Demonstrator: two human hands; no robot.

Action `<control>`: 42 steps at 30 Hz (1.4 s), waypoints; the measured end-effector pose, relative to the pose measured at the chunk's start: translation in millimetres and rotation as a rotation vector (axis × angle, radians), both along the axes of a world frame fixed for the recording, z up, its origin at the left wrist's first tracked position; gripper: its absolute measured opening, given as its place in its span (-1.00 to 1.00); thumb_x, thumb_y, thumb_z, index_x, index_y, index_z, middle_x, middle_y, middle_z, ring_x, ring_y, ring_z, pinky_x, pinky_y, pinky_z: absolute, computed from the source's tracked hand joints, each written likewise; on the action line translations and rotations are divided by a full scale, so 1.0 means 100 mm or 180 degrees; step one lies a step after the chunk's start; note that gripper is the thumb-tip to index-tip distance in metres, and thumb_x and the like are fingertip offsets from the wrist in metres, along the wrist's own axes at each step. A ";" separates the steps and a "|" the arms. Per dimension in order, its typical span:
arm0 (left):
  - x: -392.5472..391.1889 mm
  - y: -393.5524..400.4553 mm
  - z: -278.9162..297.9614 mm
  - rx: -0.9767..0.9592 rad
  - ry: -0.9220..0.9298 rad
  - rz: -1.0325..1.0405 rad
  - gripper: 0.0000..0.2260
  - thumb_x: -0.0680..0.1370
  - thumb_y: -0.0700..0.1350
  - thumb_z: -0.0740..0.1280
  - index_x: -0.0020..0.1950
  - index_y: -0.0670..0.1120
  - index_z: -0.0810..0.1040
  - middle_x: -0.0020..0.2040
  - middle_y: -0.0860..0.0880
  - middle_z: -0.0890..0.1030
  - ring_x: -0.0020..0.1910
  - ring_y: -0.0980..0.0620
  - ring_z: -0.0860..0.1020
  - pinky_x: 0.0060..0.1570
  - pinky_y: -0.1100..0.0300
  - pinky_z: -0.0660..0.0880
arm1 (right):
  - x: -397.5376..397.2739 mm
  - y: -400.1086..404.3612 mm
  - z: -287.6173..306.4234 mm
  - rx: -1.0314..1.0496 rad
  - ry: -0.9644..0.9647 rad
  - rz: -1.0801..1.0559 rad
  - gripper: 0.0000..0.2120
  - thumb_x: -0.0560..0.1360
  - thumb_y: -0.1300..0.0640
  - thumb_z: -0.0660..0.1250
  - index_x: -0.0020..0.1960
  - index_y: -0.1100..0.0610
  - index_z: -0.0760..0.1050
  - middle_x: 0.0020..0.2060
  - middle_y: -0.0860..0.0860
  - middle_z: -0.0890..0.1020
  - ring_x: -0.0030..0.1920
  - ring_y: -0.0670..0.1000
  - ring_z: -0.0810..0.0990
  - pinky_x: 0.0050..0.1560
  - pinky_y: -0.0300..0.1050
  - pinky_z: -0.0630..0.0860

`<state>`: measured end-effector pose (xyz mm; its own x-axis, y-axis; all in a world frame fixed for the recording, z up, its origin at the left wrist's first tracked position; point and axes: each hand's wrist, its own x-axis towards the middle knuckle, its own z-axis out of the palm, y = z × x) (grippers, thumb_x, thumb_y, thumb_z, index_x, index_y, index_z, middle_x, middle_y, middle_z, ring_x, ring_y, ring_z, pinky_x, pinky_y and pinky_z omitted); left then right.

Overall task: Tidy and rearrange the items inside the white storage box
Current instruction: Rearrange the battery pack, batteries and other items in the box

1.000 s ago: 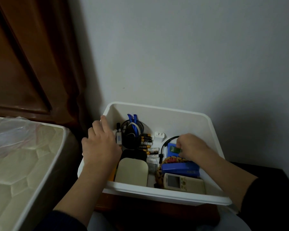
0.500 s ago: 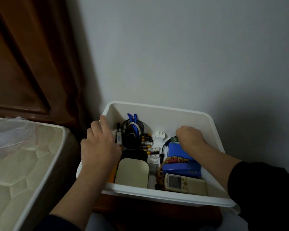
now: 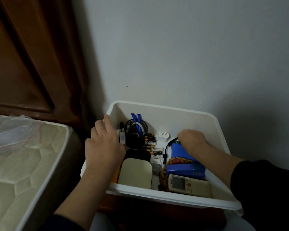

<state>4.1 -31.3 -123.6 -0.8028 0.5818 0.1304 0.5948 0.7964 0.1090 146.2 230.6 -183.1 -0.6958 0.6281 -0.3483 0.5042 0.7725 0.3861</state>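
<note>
The white storage box [image 3: 173,108] stands against the wall. My left hand [image 3: 103,145] lies along its left wall and grips it, fingers outside. My right hand [image 3: 192,140] reaches in at the back right, its fingers curled down on the far end of a blue pack [image 3: 178,150] with a black cable [image 3: 167,147]. Inside are also a black mesh cup holding blue and white cables [image 3: 137,130], several batteries [image 3: 150,140], a white plug [image 3: 163,135], a beige rounded pad [image 3: 135,174], a bead bracelet [image 3: 177,160], a blue case [image 3: 185,170] and a remote control [image 3: 188,185].
A mattress [image 3: 23,164] in plastic wrap lies close on the left. A dark wooden headboard [image 3: 32,55] rises behind it. The grey wall [image 3: 190,55] stands right behind the box, which sits on a wooden stand [image 3: 140,209].
My right hand has moved toward the box's back wall with the end of the blue pack, uncovering more of the pack. My left hand has stayed on the left wall.
</note>
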 end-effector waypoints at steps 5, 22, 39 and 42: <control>0.01 0.00 0.01 -0.0020 -0.0057 -0.0003 -0.33 0.59 0.01 0.25 0.63 -0.20 0.12 0.37 -0.20 0.41 0.25 -0.17 0.52 -0.02 0.02 0.61 | 0.04 0.09 0.01 -0.0176 0.0432 -0.0548 -0.86 0.53 0.35 0.39 0.05 0.20 0.63 -0.11 0.09 0.63 -0.03 0.12 0.68 -0.08 -0.04 0.60; 0.01 -0.01 0.04 -0.0101 -0.0176 -0.0023 -0.32 0.56 -0.03 0.21 0.63 -0.21 0.10 0.37 -0.20 0.40 0.25 -0.16 0.52 -0.02 0.02 0.62 | 0.06 -0.19 0.11 -0.0870 0.0596 -0.0963 -0.83 0.55 0.24 0.27 0.04 0.19 0.63 -0.05 0.10 0.66 -0.02 0.10 0.64 0.00 -0.06 0.65; 0.55 -0.49 0.07 0.0520 0.0004 -0.0393 -0.53 0.59 0.08 0.27 0.48 -0.02 0.49 0.31 -0.13 0.56 0.31 -0.18 0.49 0.37 -0.13 0.36 | 1.18 -1.17 0.67 0.0459 0.2190 -0.1457 -0.29 0.54 -0.30 0.27 0.58 0.02 0.26 0.48 0.15 0.32 0.38 0.23 0.35 0.40 0.14 0.37; 0.71 -0.56 0.02 0.0285 0.0156 -0.0416 -0.50 0.61 0.16 0.16 0.43 -0.05 0.55 0.27 -0.16 0.60 0.24 -0.22 0.53 0.45 -0.26 0.26 | 1.31 -1.43 0.62 0.0063 0.2307 -0.1349 -0.24 0.55 -0.46 0.08 0.60 -0.03 0.23 0.57 0.11 0.23 0.44 0.23 0.33 0.44 0.16 0.37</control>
